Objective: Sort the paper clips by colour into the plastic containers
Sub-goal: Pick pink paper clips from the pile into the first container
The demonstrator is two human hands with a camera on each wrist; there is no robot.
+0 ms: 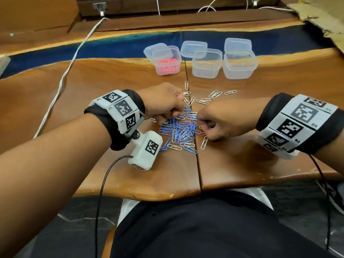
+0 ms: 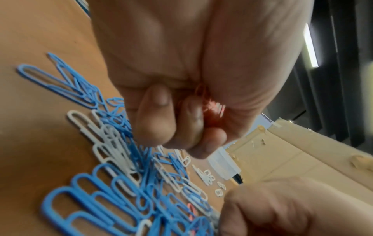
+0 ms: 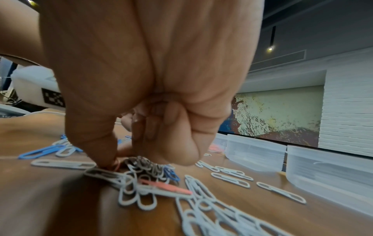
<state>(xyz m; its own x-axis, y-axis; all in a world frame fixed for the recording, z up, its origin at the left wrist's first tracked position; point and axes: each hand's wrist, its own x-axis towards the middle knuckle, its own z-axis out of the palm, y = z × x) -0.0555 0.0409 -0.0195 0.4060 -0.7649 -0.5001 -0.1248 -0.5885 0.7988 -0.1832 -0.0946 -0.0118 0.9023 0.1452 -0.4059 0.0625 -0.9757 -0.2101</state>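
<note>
Left hand (image 2: pixel 181 99) grips red clips (image 2: pixel 212 105) above the pile (image 1: pixel 178 131).

We see bare forearms, no sleeves. Left wrist: black fabric band (image 1: pixel 119 131) under a white segmented cuff (image 1: pixel 119 108) carrying square black-and-white markers, labels partly legible. A black bracket with a screw (image 1: pixel 137 134) hangs a white camera housing (image 1: pixel 146 151), lower centre of frame, with its own marker; a thin dark cable (image 1: pixel 104 183) leaves its near end toward the bottom edge. Right wrist, right of frame: matching black band (image 1: pixel 268 112) and white marker cuff (image 1: pixel 297 123), one tile reading R3; a dark cable (image 1: pixel 324 192) drops below. Dark garment (image 1: pixel 204 229) across bottom centre, white fabric at its edges.
</note>
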